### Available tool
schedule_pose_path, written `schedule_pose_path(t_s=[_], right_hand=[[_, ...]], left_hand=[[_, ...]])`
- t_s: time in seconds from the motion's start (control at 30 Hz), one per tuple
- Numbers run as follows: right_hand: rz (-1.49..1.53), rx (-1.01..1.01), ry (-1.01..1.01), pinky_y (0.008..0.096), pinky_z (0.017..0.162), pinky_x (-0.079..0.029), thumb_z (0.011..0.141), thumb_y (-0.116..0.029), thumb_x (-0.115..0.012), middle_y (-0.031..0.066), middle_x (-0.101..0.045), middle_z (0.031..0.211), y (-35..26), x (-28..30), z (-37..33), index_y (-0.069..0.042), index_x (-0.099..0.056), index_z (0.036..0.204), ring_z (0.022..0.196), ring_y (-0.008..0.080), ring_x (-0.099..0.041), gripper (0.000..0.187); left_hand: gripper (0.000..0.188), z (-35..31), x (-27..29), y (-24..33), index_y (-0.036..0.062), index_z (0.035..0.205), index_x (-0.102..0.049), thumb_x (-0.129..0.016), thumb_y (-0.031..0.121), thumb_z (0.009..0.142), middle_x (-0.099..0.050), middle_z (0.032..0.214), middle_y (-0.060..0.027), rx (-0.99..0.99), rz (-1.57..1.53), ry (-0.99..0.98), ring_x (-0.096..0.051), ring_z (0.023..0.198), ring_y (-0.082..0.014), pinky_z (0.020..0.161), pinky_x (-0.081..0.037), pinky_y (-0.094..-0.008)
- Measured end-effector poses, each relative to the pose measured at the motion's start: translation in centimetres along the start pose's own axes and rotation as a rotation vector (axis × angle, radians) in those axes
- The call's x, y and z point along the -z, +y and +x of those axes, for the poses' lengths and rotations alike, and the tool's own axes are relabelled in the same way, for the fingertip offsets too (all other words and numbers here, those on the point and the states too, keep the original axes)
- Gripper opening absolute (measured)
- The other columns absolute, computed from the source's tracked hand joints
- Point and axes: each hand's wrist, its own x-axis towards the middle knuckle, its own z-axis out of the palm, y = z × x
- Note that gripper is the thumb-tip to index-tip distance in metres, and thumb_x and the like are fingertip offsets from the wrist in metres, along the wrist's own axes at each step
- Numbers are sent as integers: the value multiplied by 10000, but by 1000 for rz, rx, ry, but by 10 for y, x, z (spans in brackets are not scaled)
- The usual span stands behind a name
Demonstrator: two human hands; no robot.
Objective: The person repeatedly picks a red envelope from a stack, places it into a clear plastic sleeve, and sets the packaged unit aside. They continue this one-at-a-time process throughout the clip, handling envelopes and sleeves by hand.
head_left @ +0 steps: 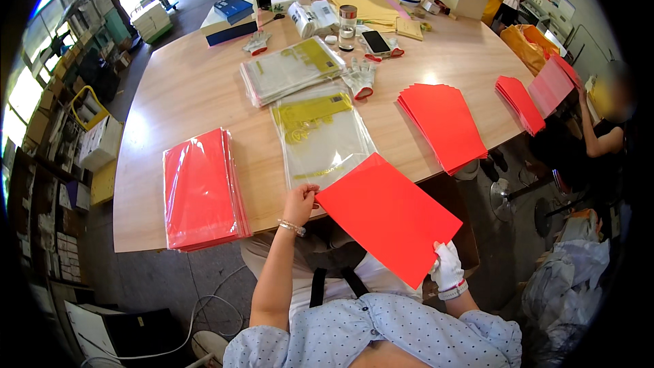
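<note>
A red sheet (392,218) of paper or thin card is held tilted over the table's near edge. My bare left hand (300,204), with a bracelet at the wrist, pinches its left corner. My right hand (447,267), in a white glove, grips the sheet near its lower right corner. Just beyond the sheet lies a clear plastic bag (317,133) with a yellow printed band, partly covered by it. To the left sits a pile of red sheets in clear bags (204,187). A fanned stack of loose red sheets (443,123) lies to the right.
Behind the bag are a stack of clear bags (293,68), a glove (360,78), a bottle (347,27) and a phone (376,42). Books (235,10) stand at the far left of the table (184,88). A person at the right handles red sheets (550,87).
</note>
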Motion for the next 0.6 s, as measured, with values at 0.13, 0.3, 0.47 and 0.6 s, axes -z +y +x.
schedule_pose_path(t_s=[0.13, 0.3, 0.47, 0.6], right_hand=[[-17, 25, 42, 175, 393, -352, 911, -91, -432, 5, -550, 741, -6, -9, -4, -63, -497, 1081, 457, 50, -442, 184], [89, -59, 64, 176, 440, -381, 925, -110, -445, 0, -558, 792, -2, -15, -5, -77, -501, 1085, 526, 57, -478, 173], [109, -177, 150, 237, 483, -405, 941, -145, -440, 3, -530, 754, -1, -45, -19, -91, -507, 1017, 553, 88, -481, 115], [128, -259, -86, 266, 524, -418, 951, -159, -413, 23, -505, 694, 6, -45, -23, -93, -484, 1039, 552, 127, -475, 132]], left_hand=[[322, -9, -7, -12, -53, 1227, -447, -439, 43, 919, -636, 847, -79, -30, 53, 37, -631, 736, -133, 636, -536, -249], [618, -36, -46, -19, -2, 1418, -55, -419, 15, 919, -630, 872, -88, -159, -226, 80, -631, 726, -142, 653, -539, -264], [545, -16, -113, -74, 17, 1363, -199, -486, 37, 901, -617, 937, -85, -209, -734, 90, -611, 825, -146, 659, -510, -270], [400, 13, -141, -155, 20, 1269, -305, -465, 115, 915, -609, 957, -82, -258, 149, -269, -604, 834, -159, 681, -509, -290]])
